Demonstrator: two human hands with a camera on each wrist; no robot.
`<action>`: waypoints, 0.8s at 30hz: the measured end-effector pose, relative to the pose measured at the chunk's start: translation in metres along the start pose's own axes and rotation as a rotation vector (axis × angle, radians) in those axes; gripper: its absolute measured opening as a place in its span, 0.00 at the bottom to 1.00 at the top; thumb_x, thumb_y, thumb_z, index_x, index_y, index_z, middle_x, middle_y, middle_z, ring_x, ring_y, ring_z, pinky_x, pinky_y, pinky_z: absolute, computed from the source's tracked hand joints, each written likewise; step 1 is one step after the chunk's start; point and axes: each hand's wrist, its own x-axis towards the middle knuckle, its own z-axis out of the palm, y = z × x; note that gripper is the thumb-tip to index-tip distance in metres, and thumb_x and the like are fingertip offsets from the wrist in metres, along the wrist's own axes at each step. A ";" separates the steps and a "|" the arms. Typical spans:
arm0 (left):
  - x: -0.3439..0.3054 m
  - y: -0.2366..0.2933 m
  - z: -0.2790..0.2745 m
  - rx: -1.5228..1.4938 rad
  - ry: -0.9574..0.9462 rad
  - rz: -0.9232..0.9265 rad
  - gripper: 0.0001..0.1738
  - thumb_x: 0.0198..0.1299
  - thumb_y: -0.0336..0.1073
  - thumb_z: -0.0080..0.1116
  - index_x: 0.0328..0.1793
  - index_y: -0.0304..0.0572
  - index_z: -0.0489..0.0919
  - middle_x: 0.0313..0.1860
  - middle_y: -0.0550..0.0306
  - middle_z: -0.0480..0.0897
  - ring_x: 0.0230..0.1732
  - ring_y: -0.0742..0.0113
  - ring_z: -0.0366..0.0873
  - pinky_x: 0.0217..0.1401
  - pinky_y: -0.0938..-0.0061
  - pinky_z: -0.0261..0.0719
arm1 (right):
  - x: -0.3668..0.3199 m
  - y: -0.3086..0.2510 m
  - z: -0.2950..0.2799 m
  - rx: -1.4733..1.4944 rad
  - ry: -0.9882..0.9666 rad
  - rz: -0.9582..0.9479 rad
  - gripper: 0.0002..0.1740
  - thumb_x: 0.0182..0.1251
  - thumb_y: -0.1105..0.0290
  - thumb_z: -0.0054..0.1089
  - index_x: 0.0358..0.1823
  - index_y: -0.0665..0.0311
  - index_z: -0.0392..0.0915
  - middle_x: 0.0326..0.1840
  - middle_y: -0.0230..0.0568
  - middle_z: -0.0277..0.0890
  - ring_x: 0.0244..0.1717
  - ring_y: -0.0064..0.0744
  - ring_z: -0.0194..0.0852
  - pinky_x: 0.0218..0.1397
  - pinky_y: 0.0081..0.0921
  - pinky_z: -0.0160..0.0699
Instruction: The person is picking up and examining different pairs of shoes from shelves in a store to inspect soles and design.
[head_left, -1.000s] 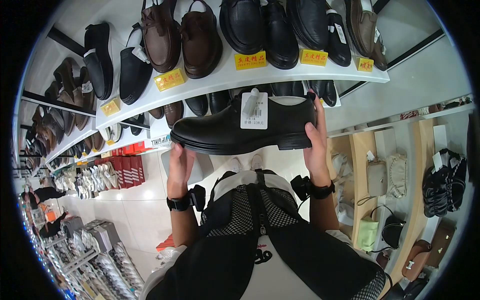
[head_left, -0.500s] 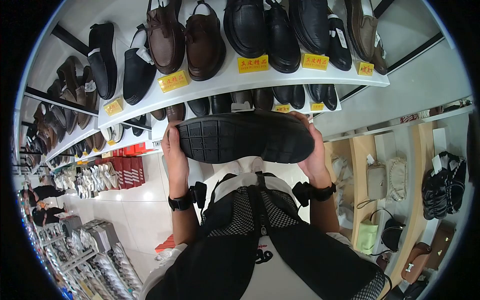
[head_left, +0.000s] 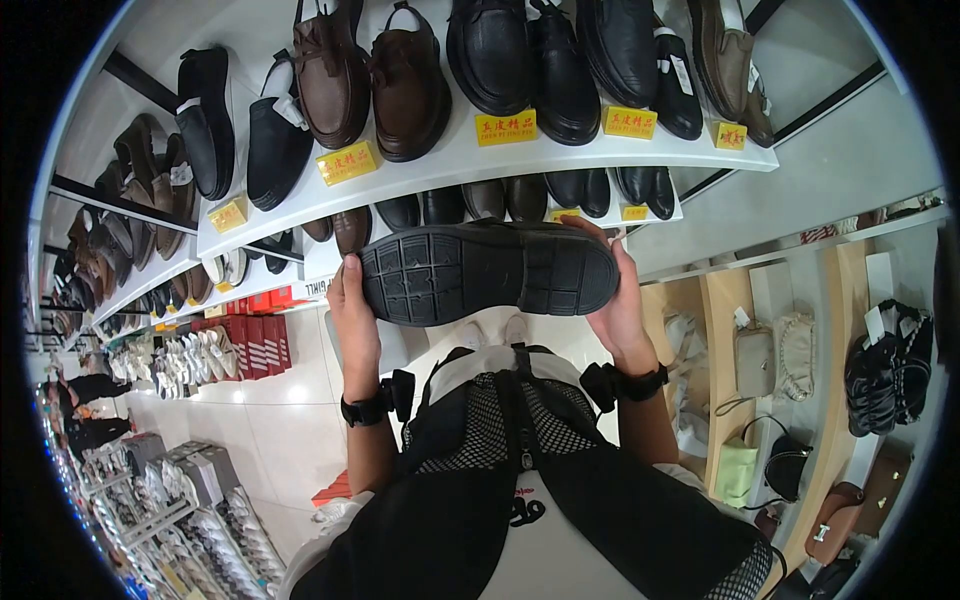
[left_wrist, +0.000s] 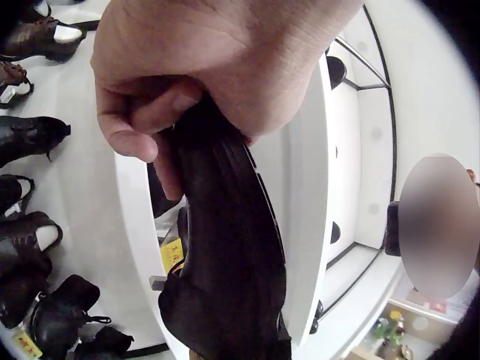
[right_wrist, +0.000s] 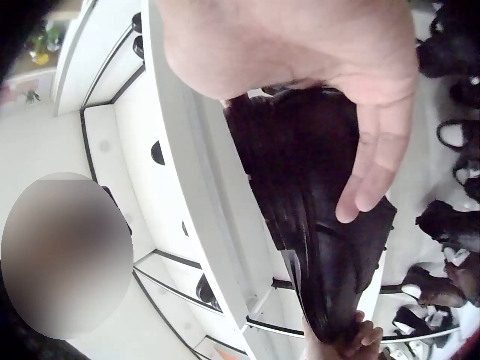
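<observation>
Both hands (head_left: pixel 353 318) (head_left: pixel 621 308), partly curled, grip one black shoe (head_left: pixel 480 272).

We read 真皮精品 on the yellow cards (head_left: pixel 506 127) along the shelf (head_left: pixel 430 172) and seemingly "GIRLL" on a white sign (head_left: pixel 318 288) below.

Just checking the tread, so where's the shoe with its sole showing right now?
In the head view, the shoe is near the centre, between the left hand at its toe and the right hand at its heel, above the black vest.
</observation>
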 end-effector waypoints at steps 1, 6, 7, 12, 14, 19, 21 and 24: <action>-0.001 0.000 -0.001 0.017 -0.003 -0.009 0.26 0.72 0.52 0.42 0.36 0.34 0.76 0.27 0.68 0.70 0.28 0.82 0.60 0.29 0.83 0.58 | 0.000 -0.001 0.001 -0.008 -0.016 -0.003 0.30 0.76 0.51 0.29 0.66 0.67 0.62 0.66 0.42 0.64 0.68 0.31 0.61 0.71 0.28 0.57; 0.000 -0.007 -0.009 0.052 -0.022 -0.023 0.26 0.72 0.52 0.41 0.38 0.35 0.76 0.26 0.67 0.70 0.29 0.81 0.60 0.29 0.83 0.58 | -0.001 0.000 0.004 -0.034 0.004 -0.019 0.30 0.76 0.51 0.30 0.67 0.66 0.61 0.67 0.43 0.63 0.68 0.32 0.60 0.72 0.29 0.56; 0.000 -0.008 -0.010 0.065 -0.017 -0.028 0.26 0.72 0.52 0.40 0.39 0.35 0.77 0.27 0.66 0.70 0.30 0.81 0.62 0.30 0.84 0.60 | -0.001 0.000 0.004 -0.032 0.000 -0.025 0.30 0.75 0.51 0.30 0.67 0.65 0.61 0.67 0.43 0.63 0.68 0.32 0.60 0.72 0.29 0.55; -0.001 -0.005 -0.008 0.082 -0.070 0.087 0.26 0.72 0.53 0.40 0.44 0.34 0.75 0.35 0.61 0.72 0.38 0.77 0.67 0.37 0.83 0.67 | -0.001 0.000 0.004 -0.052 -0.012 -0.061 0.30 0.75 0.51 0.33 0.69 0.64 0.58 0.68 0.42 0.61 0.69 0.32 0.59 0.73 0.28 0.52; -0.001 -0.005 -0.010 0.057 -0.103 0.066 0.25 0.72 0.53 0.39 0.46 0.34 0.74 0.38 0.59 0.73 0.41 0.76 0.69 0.39 0.82 0.69 | -0.002 0.001 0.003 -0.055 -0.003 -0.086 0.30 0.74 0.52 0.34 0.70 0.63 0.57 0.69 0.41 0.60 0.70 0.32 0.58 0.73 0.28 0.51; -0.002 -0.002 -0.009 -0.114 -0.219 0.063 0.24 0.71 0.53 0.37 0.58 0.40 0.67 0.42 0.58 0.73 0.42 0.75 0.72 0.40 0.80 0.73 | -0.005 -0.001 0.010 -0.094 0.012 -0.064 0.34 0.70 0.59 0.43 0.75 0.59 0.50 0.68 0.41 0.58 0.68 0.32 0.58 0.72 0.28 0.51; -0.001 -0.007 -0.013 -0.105 -0.229 0.069 0.26 0.71 0.55 0.35 0.59 0.42 0.66 0.44 0.56 0.75 0.43 0.72 0.74 0.42 0.77 0.72 | -0.008 -0.002 0.012 -0.139 0.027 -0.066 0.37 0.68 0.59 0.46 0.76 0.57 0.45 0.70 0.42 0.55 0.69 0.34 0.57 0.72 0.30 0.53; -0.003 -0.009 -0.011 -0.110 -0.211 0.096 0.28 0.70 0.58 0.34 0.61 0.44 0.66 0.47 0.54 0.77 0.48 0.68 0.75 0.50 0.73 0.71 | -0.011 -0.001 0.021 -0.131 0.075 -0.128 0.43 0.64 0.64 0.51 0.77 0.53 0.39 0.67 0.42 0.57 0.66 0.34 0.59 0.70 0.30 0.56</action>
